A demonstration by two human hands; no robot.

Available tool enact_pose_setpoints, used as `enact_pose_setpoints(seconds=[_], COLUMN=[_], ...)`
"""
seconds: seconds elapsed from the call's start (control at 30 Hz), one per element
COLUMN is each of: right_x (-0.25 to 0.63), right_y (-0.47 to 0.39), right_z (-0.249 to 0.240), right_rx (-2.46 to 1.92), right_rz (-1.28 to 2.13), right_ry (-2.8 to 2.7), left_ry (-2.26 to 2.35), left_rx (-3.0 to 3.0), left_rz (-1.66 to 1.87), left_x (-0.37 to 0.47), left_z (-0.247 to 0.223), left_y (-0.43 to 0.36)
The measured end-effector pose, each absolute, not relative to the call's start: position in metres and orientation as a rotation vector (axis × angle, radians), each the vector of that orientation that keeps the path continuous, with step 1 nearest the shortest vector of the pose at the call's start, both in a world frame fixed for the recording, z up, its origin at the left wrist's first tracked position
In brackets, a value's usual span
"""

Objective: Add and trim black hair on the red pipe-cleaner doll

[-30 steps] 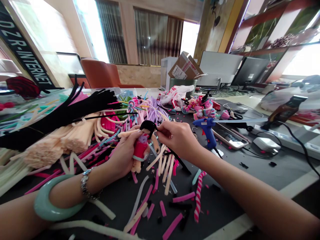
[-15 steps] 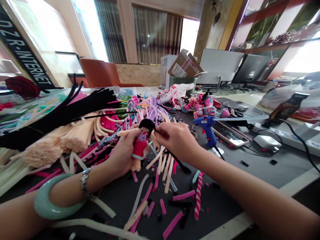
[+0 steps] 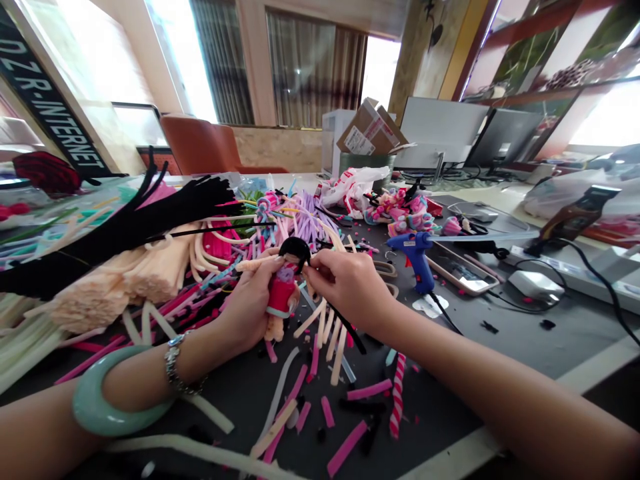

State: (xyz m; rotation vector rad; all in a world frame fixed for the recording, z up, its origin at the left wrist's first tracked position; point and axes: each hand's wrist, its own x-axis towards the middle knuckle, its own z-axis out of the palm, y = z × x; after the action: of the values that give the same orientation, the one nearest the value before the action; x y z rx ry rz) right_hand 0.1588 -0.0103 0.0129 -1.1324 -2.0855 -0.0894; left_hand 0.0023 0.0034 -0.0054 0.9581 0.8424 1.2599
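Observation:
A small doll (image 3: 281, 295) with black hair and a red dress with a pale hem is upright near the middle of the view. My left hand (image 3: 253, 300) is closed around its side, the thumb near its face. My right hand (image 3: 345, 283) pinches a black pipe cleaner (image 3: 353, 331) beside the doll's hair; the strip's loose end trails down to the right below my palm. Short peach strips (image 3: 339, 350) lie on the dark table just under my hands.
A blue glue gun (image 3: 419, 261) stands right of my hands, near a phone (image 3: 463, 270). Black (image 3: 117, 233) and peach (image 3: 115, 290) pipe cleaner bundles lie left. Pink cut pieces (image 3: 346, 450) and a striped twist (image 3: 397, 397) are in front. Behind sits a cardboard box (image 3: 373, 127).
My right hand has shifted slightly left and down along the doll's hair, and the black strip's free end has swung a little left. My left hand still holds the doll.

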Motion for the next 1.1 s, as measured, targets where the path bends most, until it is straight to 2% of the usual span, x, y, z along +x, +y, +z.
enact_pose_setpoints(seconds=[1.1], right_x=[0.1518], right_y=[-0.0158], right_z=[0.0138], right_rx=[-1.1], right_rz=[0.023], right_ry=[-2.02], left_ry=[0.747], left_rx=[1.134], left_rz=[1.264], left_x=[0.0], left_z=[-0.0047], left_y=[0.0013])
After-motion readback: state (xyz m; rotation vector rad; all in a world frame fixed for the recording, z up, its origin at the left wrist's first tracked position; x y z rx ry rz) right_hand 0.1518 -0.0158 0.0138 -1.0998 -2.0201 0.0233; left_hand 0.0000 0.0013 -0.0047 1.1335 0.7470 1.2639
